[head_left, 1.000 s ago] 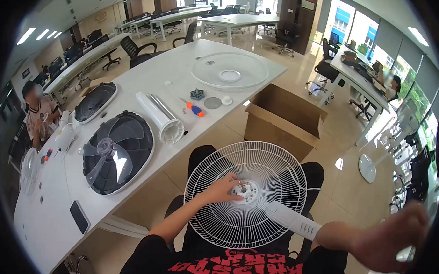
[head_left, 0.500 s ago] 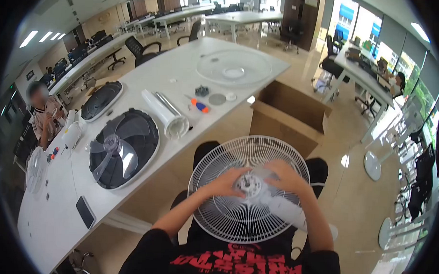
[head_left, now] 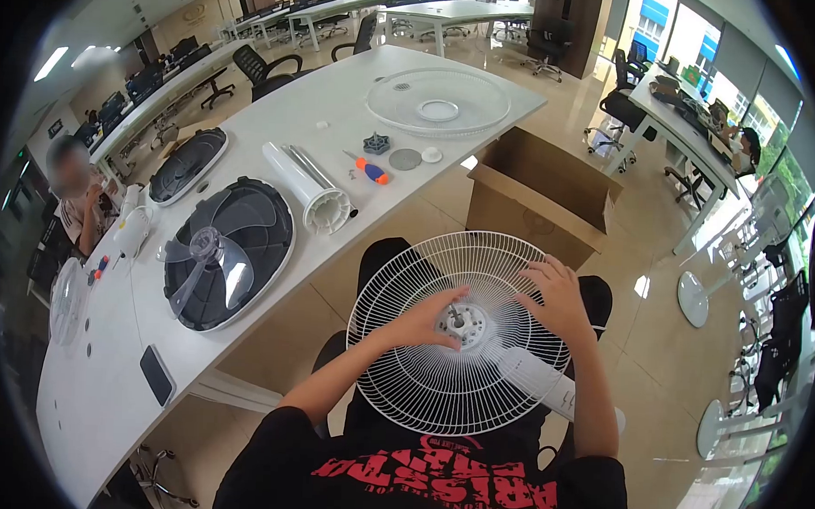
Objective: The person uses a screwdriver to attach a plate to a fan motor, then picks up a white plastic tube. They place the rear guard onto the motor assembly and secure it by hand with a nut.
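Note:
A white round fan grille (head_left: 403,384) rests across my lap, its wires spreading out from a central hub (head_left: 463,326) with a metal shaft. My left hand (head_left: 423,323) lies at the hub's left side, thumb and fingers apart around its edge. Over the right part of the grille, my right hand (head_left: 554,300) has its fingers spread near the rim. A white fan motor housing (head_left: 533,376) shows under the grille, on its lower right.
On the table (head_left: 341,91) to my left lie a clear fan blade (head_left: 208,248) on a black-and-white base (head_left: 273,236), a second grille (head_left: 440,99), a white tube (head_left: 311,193), a screwdriver (head_left: 372,171) and a phone (head_left: 157,374). An open cardboard box (head_left: 535,214) stands ahead. Another person (head_left: 81,207) sits at far left.
My right hand has moved away from the hub, up and right toward the rim. The left hand has stayed by the hub with a small shift. The view has tilted slightly.

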A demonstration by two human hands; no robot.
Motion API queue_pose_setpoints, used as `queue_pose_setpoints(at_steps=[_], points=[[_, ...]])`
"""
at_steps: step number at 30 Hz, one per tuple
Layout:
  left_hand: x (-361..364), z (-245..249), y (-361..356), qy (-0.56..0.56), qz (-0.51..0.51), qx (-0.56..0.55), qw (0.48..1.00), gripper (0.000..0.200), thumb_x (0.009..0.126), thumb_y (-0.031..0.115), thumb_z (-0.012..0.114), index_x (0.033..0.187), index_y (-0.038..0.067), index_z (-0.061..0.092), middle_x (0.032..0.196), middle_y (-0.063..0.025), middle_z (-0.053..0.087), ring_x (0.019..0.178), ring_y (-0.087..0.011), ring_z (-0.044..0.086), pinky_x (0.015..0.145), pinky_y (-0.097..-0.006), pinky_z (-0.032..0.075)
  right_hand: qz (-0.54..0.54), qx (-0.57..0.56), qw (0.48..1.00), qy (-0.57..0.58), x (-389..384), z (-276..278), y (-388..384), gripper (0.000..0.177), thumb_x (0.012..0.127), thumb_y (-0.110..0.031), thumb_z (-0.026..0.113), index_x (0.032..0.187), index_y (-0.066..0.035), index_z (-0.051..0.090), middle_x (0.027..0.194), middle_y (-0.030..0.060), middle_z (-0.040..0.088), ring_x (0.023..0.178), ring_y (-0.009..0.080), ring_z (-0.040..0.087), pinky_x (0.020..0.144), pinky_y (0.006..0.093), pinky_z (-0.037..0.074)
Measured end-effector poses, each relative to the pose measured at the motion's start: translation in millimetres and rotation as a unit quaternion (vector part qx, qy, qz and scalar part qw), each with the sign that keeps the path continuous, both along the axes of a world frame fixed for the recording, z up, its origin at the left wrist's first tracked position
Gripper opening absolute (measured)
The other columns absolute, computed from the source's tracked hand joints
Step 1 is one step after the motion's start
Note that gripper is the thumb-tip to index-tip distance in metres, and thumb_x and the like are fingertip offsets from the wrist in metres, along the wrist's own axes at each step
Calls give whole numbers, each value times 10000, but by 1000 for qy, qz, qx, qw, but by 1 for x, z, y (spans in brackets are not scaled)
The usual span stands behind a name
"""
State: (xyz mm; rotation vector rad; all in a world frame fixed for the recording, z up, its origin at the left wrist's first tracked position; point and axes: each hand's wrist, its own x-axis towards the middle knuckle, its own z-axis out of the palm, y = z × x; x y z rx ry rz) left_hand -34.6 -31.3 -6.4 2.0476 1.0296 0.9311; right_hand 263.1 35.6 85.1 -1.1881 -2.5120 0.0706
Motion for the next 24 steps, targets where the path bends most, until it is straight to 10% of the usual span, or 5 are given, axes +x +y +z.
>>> queue_pose_setpoints(at_steps=[8,13,20,24], points=[[3,7,1,7,22,-128,992,977,781,263,873,1584,87,345,1222,-116,633,971,-204,642,848,-327,555,-162,-168,963,132,58,-21,6,738,923,-385,729,1491,-4,454,1418,240,550,1377,391,485,1140,454,401],[8,20,1,16,77,-83,993,887,790,378,855,1515,63,452,1059,-89,594,887,-191,605,784,-320,534,-156,-486,828,231,62,-13,11,736,991,-329,678,1592,-117,308,1224,215,692,782,263,762,639,349,630],[-15,44,-3,-7,51,-6,999,664,800,292,828,1363,55,567,1087,-110,617,1026,-261,619,920,-380,503,-125,-708,608,338,78,-7,10,742,1003,-81,510,1621,-188,115,1246,286,683,981,398,749,747,448,636],[-51,69,9,31,94,93,991,494,838,239,812,1272,72,646,1159,-108,629,1115,-280,609,985,-397,493,-127,-704,590,375,74,-4,1,797,910,-21,470,1601,-222,128,1250,322,671,1032,430,732,779,482,623]])
